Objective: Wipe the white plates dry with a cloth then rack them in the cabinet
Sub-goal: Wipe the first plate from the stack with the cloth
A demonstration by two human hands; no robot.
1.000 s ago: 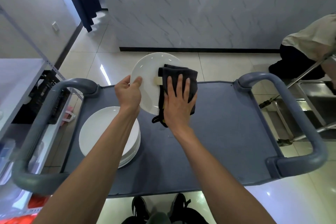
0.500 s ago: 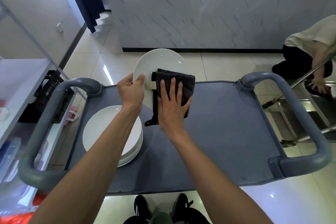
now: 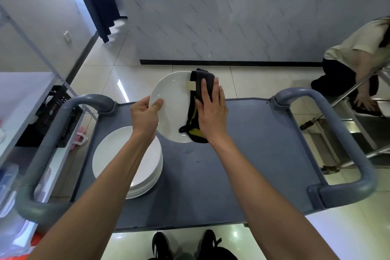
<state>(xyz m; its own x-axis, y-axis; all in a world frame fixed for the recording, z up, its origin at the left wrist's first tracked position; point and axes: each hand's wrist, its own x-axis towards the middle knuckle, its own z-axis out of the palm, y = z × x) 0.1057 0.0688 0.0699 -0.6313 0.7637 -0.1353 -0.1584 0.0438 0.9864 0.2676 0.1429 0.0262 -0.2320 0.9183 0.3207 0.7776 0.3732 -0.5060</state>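
My left hand (image 3: 145, 115) grips the left rim of a white plate (image 3: 173, 103), thumb on its face, holding it tilted above the grey cart. My right hand (image 3: 212, 110) presses a dark cloth (image 3: 197, 120) with a yellow underside flat against the plate's right edge; the cloth wraps over the rim and hides that side. A stack of several white plates (image 3: 130, 162) lies on the cart below my left forearm.
The grey cart top (image 3: 253, 154) has curved handles at left (image 3: 48, 137) and right (image 3: 346, 143). A white shelf unit (image 3: 19, 99) stands at the left. A person (image 3: 354, 63) crouches by metal frames at the far right. My shoes (image 3: 185, 247) show below.
The cloth and my right hand have slid from the plate's middle to its right edge, wrapping the rim. The plate is held slightly farther right.
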